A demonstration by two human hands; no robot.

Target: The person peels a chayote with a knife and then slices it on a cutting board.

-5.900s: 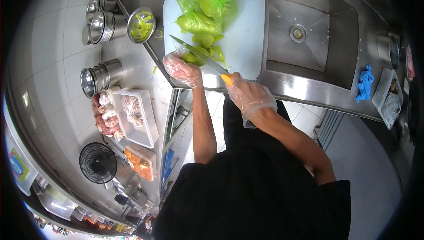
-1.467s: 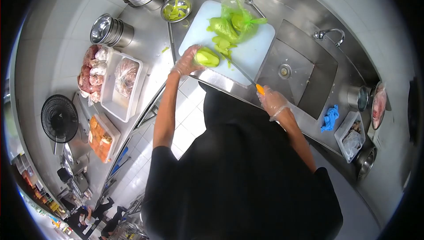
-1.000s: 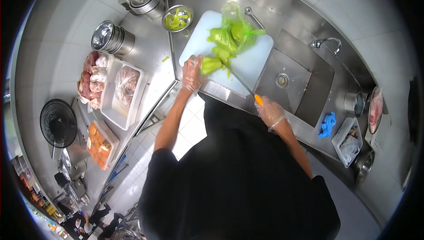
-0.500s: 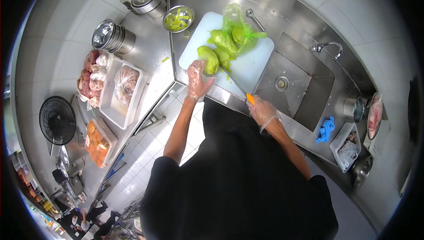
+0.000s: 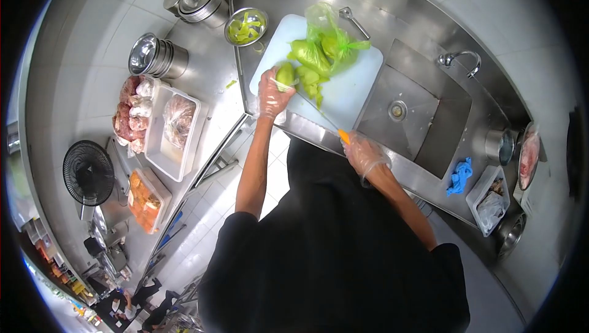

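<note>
My left hand, in a clear plastic glove, is closed around a green fruit at the left part of the white cutting board. My right hand, also gloved, grips the orange handle of a knife. Its blade slants up and left over the board's front edge, the tip close to the fruit. Green slices lie right of the fruit. Behind them is a green plastic bag with more green fruit inside.
A steel bowl of peels stands left of the board, a sink right of it. Farther left are stacked steel containers, a plastic tub and a black fan. A blue cloth lies at right. People are visible at lower left.
My left hand has moved up and closed around the fruit, which it was touching with fingers spread. The knife blade has drawn away from the slices, and the view has shifted slightly.
</note>
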